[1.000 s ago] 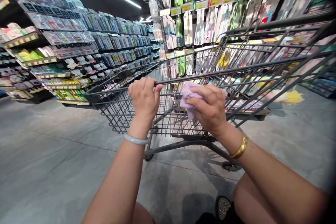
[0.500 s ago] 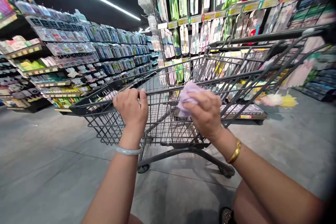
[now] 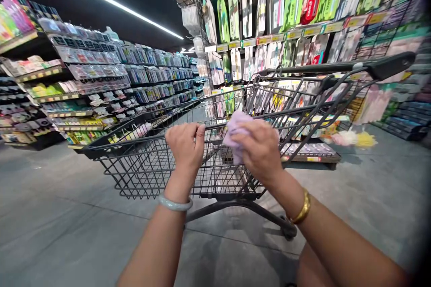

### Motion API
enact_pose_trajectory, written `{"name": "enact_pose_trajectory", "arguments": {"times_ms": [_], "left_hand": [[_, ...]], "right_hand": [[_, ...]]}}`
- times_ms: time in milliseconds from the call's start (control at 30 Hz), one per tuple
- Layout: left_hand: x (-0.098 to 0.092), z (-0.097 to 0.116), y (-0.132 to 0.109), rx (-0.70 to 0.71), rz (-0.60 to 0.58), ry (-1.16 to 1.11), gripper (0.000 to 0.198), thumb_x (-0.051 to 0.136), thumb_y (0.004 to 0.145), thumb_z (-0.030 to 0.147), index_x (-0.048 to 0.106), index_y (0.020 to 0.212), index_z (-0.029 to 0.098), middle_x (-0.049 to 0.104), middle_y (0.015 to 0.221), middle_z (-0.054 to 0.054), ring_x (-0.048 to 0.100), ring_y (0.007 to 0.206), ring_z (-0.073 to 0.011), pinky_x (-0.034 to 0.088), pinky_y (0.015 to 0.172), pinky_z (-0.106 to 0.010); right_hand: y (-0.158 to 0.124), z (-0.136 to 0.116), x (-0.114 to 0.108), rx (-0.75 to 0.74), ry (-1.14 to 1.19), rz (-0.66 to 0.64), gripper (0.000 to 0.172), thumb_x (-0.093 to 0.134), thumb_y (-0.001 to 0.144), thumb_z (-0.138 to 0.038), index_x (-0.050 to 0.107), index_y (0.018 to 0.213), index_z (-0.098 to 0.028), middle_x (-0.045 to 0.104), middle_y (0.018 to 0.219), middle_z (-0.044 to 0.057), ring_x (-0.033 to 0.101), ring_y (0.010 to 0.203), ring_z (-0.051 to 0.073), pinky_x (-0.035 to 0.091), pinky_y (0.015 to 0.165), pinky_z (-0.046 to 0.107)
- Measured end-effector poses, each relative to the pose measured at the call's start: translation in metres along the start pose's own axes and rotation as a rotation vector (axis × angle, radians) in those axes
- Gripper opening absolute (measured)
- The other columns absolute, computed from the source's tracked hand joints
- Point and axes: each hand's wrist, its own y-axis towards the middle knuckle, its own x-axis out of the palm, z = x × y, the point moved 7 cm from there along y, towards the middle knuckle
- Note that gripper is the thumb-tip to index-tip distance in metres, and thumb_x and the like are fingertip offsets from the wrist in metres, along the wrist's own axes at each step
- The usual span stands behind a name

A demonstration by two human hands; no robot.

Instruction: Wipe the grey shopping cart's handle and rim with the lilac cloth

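Note:
A dark grey wire shopping cart [image 3: 144, 168] stands side-on in front of me, its handle [image 3: 323, 68] to the right. My left hand [image 3: 185, 145] is closed round the cart's upper side rail, thumb toward the right. Bunched in my right hand [image 3: 261, 150] is a lilac cloth [image 3: 237, 132], pressed against the same rail a little further right. The fingers curl over the cloth and hide part of the rail. A pale bangle [image 3: 175, 203] circles my left wrist and a gold bangle [image 3: 303, 206] my right.
Behind the cart rises a rack of packaged toothbrushes [image 3: 247, 11]. Long stocked shelves [image 3: 155, 71] run along the left aisle. A low wooden pallet [image 3: 332, 161] with goods sits beyond the cart. Grey concrete floor [image 3: 84, 233] lies underneath, with a cart wheel [image 3: 288, 232] on it.
My left hand has shifted right along the rail, nearer the cloth. My right hand and the cloth have moved slightly down and left in view. The camera view has tilted up somewhat.

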Motion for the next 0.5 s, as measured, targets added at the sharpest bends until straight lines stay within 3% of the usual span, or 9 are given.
{"name": "enact_pose_trajectory", "arguments": {"times_ms": [100,267,500], "left_hand": [[-0.004,-0.002,0.000,-0.007,0.013,0.026,0.040,0.046,0.100,0.048,0.063,0.074,0.023,0.063,0.069,-0.001,0.052,0.074,-0.0200,0.028,0.077,-0.037],[-0.011,-0.002,0.000,0.017,-0.044,0.037,0.040,0.049,0.099,0.050,0.064,0.074,0.022,0.063,0.068,-0.001,0.051,0.073,-0.0203,0.026,0.071,-0.036],[-0.021,0.008,0.000,0.030,-0.047,0.071,0.038,0.050,0.099,0.048,0.063,0.074,0.022,0.062,0.068,-0.001,0.050,0.071,-0.0203,0.026,0.069,-0.036]], "right_hand": [[0.004,-0.006,-0.001,-0.064,0.017,-0.002,0.021,0.067,0.084,-0.016,0.069,0.101,-0.029,0.068,0.122,-0.001,0.054,0.117,0.025,0.045,0.097,0.044],[0.017,0.028,-0.024,0.175,0.026,0.168,0.030,0.058,0.078,-0.009,0.069,0.099,-0.027,0.065,0.122,0.003,0.055,0.116,0.027,0.042,0.101,0.049],[0.029,-0.027,0.005,0.053,-0.019,-0.070,0.028,0.062,0.082,-0.013,0.069,0.103,-0.029,0.069,0.123,0.000,0.054,0.116,0.025,0.038,0.094,0.042]]}}
